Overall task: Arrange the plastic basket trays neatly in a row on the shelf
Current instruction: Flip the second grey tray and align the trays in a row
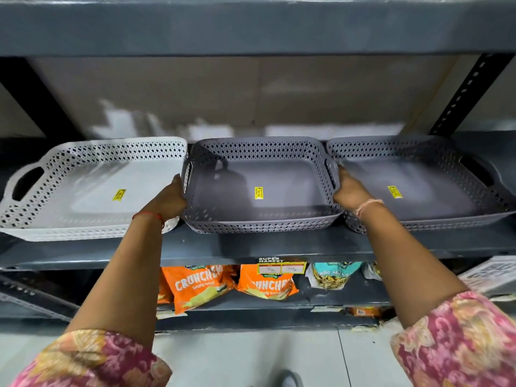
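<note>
3 trays [259, 219] side by side on shelf [251, 247]; snack bags [201, 283] on shelf below.

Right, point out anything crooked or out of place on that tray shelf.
The white tray sits askew, its left end swung forward past the shelf edge. The middle grey tray, gripped by left hand and right hand, looks straight.

Dim, even light from overhead; soft glare streaks the tray floors [262, 174]. Motion blur smears the back wall [195, 93]. Wide-angle bending curves the shelf [251, 247] edges.

Fingertips hidden behind middle tray [259, 191]; price tags [280, 268] prob. unreadable.
</note>
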A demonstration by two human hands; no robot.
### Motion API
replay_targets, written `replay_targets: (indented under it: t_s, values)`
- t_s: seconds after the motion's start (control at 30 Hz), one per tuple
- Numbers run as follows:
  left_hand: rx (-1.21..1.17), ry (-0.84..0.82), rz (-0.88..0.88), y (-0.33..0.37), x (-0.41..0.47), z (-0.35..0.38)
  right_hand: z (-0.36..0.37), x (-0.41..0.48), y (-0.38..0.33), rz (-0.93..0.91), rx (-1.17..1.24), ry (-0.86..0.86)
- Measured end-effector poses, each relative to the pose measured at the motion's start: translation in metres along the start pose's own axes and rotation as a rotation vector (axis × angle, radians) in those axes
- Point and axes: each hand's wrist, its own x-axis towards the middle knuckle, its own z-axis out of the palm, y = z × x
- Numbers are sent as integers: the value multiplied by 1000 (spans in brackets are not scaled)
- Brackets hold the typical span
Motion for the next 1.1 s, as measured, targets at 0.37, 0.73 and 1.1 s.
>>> replay_targets:
  t_s: [0.37, 0.73, 1.1]
  values:
    - [45, -24, -5, -4, -21, 2, 0, -38, 3, 80, 8, -10]
    - [46, -51, -20, -1, -34, 1, 0, -44, 3, 85, 12, -23]
    - [56, -66, -35, -1, -33, 0, 1, -42, 4, 82, 47, -17]
